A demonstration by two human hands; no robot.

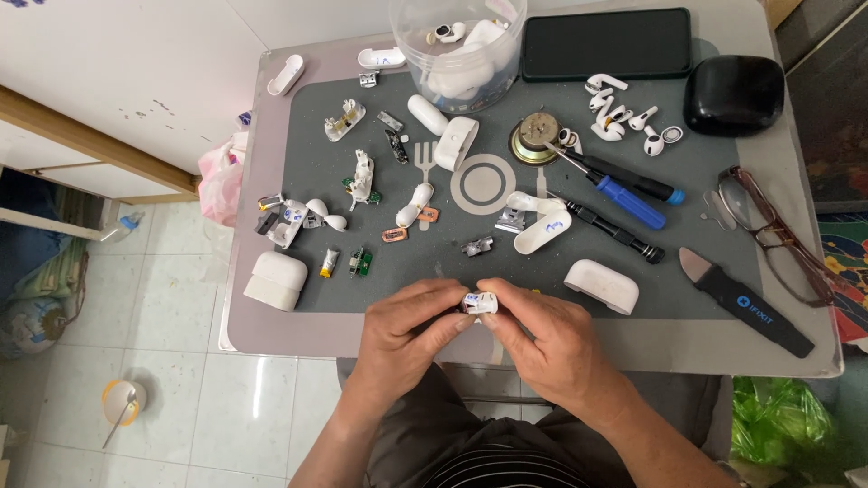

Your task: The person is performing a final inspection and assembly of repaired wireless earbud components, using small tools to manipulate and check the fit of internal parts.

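Note:
Both my hands meet at the near edge of a small table, pinching one small white plastic earbud-case part [480, 303] between the fingertips. My left hand [407, 330] grips its left end and my right hand [542, 334] grips its right end. The part is held just above the dark grey work mat [705, 181]. Scattered over the mat lie several opened white earbud cases, loose earbuds [619, 113], small circuit boards [360, 262] and a yellow battery cell [329, 263].
A clear plastic tub [407, 41] of white parts stands at the back, beside a black phone [606, 42] and black pouch [732, 93]. Screwdrivers [624, 194], a round speaker [533, 140], a black pry tool [746, 303] and glasses [773, 230] lie right. Tiled floor lies left.

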